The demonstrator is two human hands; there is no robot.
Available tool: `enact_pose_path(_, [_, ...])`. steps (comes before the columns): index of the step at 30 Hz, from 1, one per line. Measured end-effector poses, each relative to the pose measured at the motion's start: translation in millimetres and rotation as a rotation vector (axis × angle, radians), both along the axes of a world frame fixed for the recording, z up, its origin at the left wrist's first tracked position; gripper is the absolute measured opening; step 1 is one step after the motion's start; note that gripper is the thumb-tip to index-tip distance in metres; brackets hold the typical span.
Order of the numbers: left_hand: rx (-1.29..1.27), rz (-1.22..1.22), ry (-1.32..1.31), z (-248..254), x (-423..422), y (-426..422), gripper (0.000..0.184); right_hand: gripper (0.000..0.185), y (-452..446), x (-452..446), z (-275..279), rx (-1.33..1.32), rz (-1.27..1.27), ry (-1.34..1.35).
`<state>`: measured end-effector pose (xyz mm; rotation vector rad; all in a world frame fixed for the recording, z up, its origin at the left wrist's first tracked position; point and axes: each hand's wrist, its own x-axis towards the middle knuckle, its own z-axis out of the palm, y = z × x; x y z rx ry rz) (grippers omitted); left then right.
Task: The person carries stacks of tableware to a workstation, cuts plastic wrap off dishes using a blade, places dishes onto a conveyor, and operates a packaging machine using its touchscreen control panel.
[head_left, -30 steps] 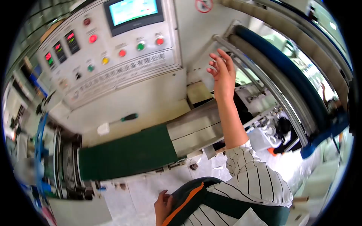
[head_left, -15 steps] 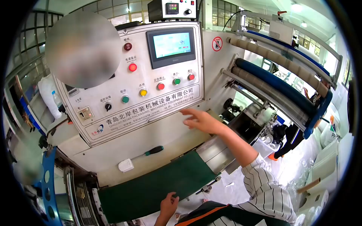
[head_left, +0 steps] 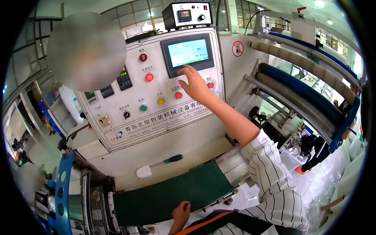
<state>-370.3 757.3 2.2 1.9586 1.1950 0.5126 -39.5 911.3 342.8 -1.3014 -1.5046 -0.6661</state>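
Head view: right hand [head_left: 194, 84] is raised in front of the control panel [head_left: 162, 84], over the lower edge of the touchscreen [head_left: 188, 51]. Its fingers are loosely bent and spread, nothing gripped; whether the screen is being touched can't be told. Screen is lit, mounted in the panel's upper right. A red button [head_left: 179, 95] is seen just below the hand, with a yellow button [head_left: 161, 101] and a green button [head_left: 143, 108] lined up further left.

Left hand [head_left: 181, 214] is held low at the near edge of the green belt [head_left: 172, 188]. Its fingers are curled in; whether anything is clasped can't be told.

White-headed tool [head_left: 144, 172] is laid between panel and belt. Control box [head_left: 187, 15] is set atop the panel; blue roller [head_left: 301, 92] is mounted to its right.
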Motion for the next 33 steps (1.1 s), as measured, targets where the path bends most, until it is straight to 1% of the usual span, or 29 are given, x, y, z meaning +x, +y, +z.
enact_pose_path(2, [0.043,0.032,0.000,-0.2,1.1,-4.6,0.016,0.022,6.2,10.0,-2.7,-0.010,-0.050,0.012])
enact_pose_path(6, [0.118,0.063,0.023,8.8,5.7,-8.9,0.016,0.023,17.2,16.7,-11.5,-0.044,-0.116,-0.065])
enact_pose_path(9, [0.140,0.087,0.030,11.0,7.5,-15.3,0.015,0.025,20.1,14.9,-9.4,-0.103,-0.052,-0.057])
enact_pose_path(12, [0.167,0.110,0.013,9.6,8.9,-18.1,0.015,0.024,19.0,11.6,-4.8,-0.106,-0.049,-0.051])
enact_pose_path(16, [0.235,0.121,-0.002,0.7,8.8,-20.1,0.015,0.022,24.3,20.2,-3.2,-0.045,-0.056,-0.040])
enact_pose_path(19, [0.210,0.102,0.046,7.7,9.6,-22.6,0.018,0.020,22.7,30.2,8.5,-0.019,-0.068,-0.013])
enact_pose_path(22, [-0.024,0.063,0.042,22.2,15.7,-33.4,0.022,0.021,20.2,37.0,17.1,0.019,-0.081,0.007])
enact_pose_path(25, [-0.114,-0.122,0.055,41.2,31.8,-52.9,0.028,0.021,17.7,44.5,23.7,0.000,-0.088,0.042])
enact_pose_path(28, [-0.189,-0.342,0.062,14.0,36.2,-59.8,0.033,0.022,18.2,48.6,23.8,-0.021,-0.072,0.085])
enact_pose_path(30, [-0.193,-0.345,0.118,9.1,35.0,-62.0,0.033,0.022,16.5,47.0,22.3,-0.033,-0.072,0.065])
enact_pose_path(32, [-0.211,-0.303,0.197,21.5,37.4,-64.3,0.032,0.023,12.0,40.3,22.2,-0.061,-0.085,0.044])
enact_pose_path(33, [-0.201,-0.303,0.180,21.3,37.8,-64.8,0.032,0.022,12.9,39.0,20.6,-0.045,-0.081,0.007])
